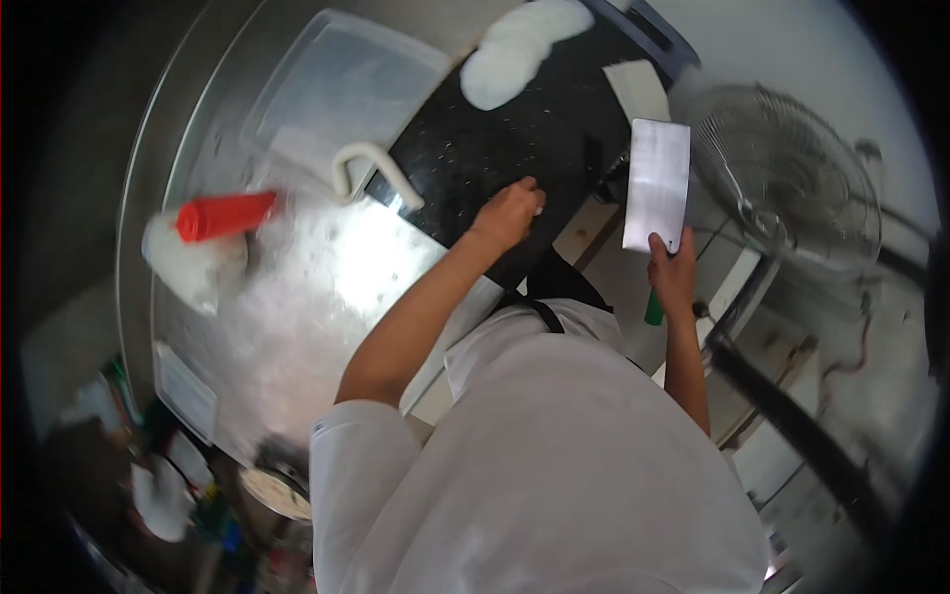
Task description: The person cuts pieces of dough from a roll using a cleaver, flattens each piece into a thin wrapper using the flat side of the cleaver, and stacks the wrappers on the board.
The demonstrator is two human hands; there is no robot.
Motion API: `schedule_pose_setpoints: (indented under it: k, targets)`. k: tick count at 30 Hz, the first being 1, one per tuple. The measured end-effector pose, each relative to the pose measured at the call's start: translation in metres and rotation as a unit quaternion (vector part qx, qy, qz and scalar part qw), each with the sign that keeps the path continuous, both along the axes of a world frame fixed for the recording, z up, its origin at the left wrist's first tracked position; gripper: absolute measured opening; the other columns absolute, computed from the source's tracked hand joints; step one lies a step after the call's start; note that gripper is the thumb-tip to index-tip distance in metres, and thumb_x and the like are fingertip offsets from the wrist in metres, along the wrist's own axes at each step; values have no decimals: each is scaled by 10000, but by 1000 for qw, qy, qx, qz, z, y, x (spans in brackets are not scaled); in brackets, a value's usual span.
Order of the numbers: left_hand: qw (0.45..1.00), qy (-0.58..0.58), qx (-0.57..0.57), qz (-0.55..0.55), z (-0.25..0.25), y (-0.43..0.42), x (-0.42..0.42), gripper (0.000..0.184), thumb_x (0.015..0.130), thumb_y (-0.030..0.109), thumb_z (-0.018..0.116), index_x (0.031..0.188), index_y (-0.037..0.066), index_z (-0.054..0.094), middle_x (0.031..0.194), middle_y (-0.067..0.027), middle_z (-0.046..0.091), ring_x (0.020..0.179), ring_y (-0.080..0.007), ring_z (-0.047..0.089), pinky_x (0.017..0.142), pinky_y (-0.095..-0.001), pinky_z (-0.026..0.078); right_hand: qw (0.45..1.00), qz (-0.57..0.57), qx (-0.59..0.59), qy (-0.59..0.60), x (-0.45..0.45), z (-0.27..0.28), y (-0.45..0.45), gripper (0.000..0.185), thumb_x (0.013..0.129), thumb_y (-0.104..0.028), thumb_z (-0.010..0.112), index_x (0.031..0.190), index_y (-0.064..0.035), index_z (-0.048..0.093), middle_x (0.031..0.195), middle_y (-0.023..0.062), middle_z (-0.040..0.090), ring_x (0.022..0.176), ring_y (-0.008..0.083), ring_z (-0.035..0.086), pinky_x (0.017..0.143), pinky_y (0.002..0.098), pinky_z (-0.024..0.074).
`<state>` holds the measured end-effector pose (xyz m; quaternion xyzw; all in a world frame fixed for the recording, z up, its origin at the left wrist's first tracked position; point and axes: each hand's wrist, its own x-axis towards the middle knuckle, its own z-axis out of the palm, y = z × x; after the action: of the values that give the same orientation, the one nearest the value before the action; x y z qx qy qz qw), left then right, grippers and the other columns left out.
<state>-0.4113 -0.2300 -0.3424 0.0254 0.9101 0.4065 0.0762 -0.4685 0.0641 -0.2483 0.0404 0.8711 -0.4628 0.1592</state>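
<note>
A cleaver (657,183) with a broad shiny blade and a green handle is held in my right hand (673,272), off to the right of the black board (485,163). My left hand (507,214) is closed over the board's near part, and a bit of something white shows at its fingers, too small to name. To its left, a bent white rope of dough (381,170) lies across the board's edge. Several flat, round white pieces, which look like dough (515,54), overlap at the board's far end.
A translucent plastic lid or tray (346,89) lies on the metal table (327,337). Farther left, a red container (226,216) rests against a clear bag of white stuff (198,269). A wire-caged fan (787,178) stands at the right. A pale block (638,91) sits beside the board.
</note>
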Motion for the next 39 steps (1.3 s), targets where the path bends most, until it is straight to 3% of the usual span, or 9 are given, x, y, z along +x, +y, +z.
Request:
schedule_pose_setpoints:
  k: [4,11,18,21,23,26,29,32,39]
  targets:
    - [991,-45,-3,-123,25,-19,-19,217,799,-75,725,1005,-5,725,1151,-186,648,1033,-421,672,900,-452,559,994,-96,-31,-28,70,-18,17,229,984,-175,684,1124,-41,561,729,16,584,537,77,503,482,271,391]
    - [969,-228,-72,-61,36,0,-62,139,749,-16,814,867,5,744,967,-178,714,999,-374,708,856,-421,571,981,-122,-56,-138,94,-39,30,294,975,-165,688,1200,-20,567,805,61,631,584,115,563,524,305,454]
    - [929,-253,-259,-78,51,21,-94,462,584,151,967,951,40,709,1063,-199,732,1017,-394,717,893,-427,585,998,-42,-50,-20,42,-45,56,266,975,-183,699,1147,-25,572,781,28,614,580,84,532,509,275,431]
    - [908,-266,-303,-118,52,22,-105,519,576,204,974,986,41,698,1069,-195,725,1050,-386,711,907,-425,581,993,-28,-61,96,16,-46,61,260,970,-177,705,1135,-16,586,855,60,660,674,114,588,612,291,482]
    - [894,-260,-324,-166,48,19,-112,502,620,292,957,971,43,697,1047,-195,721,1077,-389,700,918,-418,577,997,-27,-70,36,5,-35,67,337,955,-207,717,1189,-2,585,937,163,701,798,267,668,726,361,520]
    - [928,-289,-207,-108,60,39,-130,641,719,493,862,1167,71,682,1232,-213,654,1278,-405,577,1080,-481,470,993,-20,-100,64,-27,-28,67,382,952,-239,727,1197,15,584,960,213,726,838,344,711,765,400,539]
    - [980,29,-166,104,19,76,-98,907,761,669,738,1442,105,538,1528,-226,434,1505,-418,281,1231,-572,221,992,2,-112,63,-61,-19,50,381,963,-271,723,1153,29,586,937,207,726,810,340,709,743,400,535]
    - [961,-21,-274,10,11,75,-83,1077,755,704,721,1589,133,351,1696,-180,143,1578,-408,39,1241,-641,18,991,0,-113,70,-103,-26,23,384,982,-322,696,1080,33,588,898,193,716,783,330,697,724,398,527]
    - [982,1,-186,34,5,57,-80,1119,612,739,784,1468,83,486,1673,-190,236,1572,-363,161,1233,-653,39,998,10,59,27,-173,-101,-21,481,987,-434,659,1052,39,598,930,277,712,908,485,683,817,515,519]
